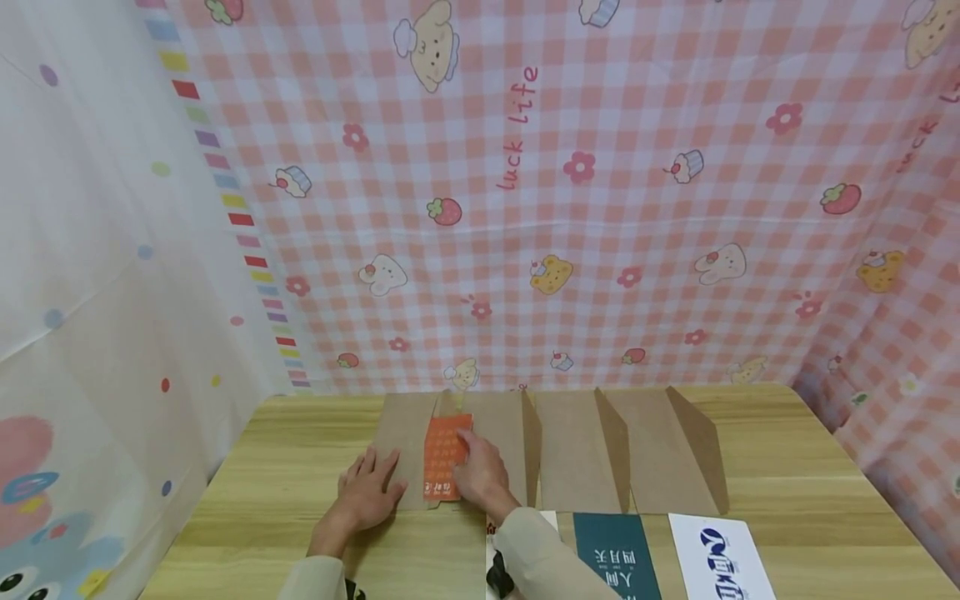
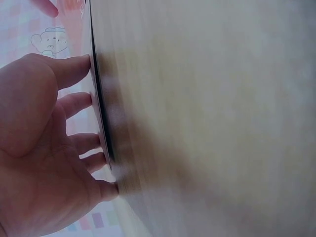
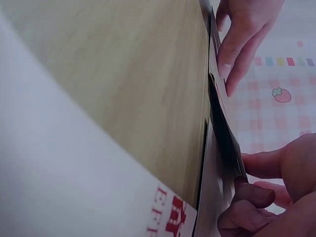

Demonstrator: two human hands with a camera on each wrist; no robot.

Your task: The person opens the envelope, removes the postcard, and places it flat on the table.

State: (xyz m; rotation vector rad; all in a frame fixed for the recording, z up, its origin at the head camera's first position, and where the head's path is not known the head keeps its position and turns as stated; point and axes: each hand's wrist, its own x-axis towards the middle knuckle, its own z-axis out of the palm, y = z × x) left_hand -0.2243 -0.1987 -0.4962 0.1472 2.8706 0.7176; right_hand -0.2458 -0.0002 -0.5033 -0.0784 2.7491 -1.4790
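Observation:
Several brown kraft envelopes lie in a row on the table, their pointed flaps open to the right. My left hand (image 1: 367, 496) rests with spread fingers on the leftmost envelope (image 1: 405, 417); in the left wrist view the fingertips (image 2: 84, 143) press along its surface. An orange card (image 1: 442, 458) with pale printing lies over that envelope's flap side. My right hand (image 1: 483, 477) pinches the card's right edge between thumb and fingers. Seen from the right wrist, the pinched edge is raised at a slant above the envelopes.
Three cards lie along the near side: a white one with red print (image 1: 551, 521), partly under the right sleeve, a teal one (image 1: 611, 542) and a white one with blue print (image 1: 720, 558). More envelopes (image 1: 570, 450) extend rightward. A checked cloth (image 1: 525, 317) hangs behind the wooden table (image 1: 247, 500).

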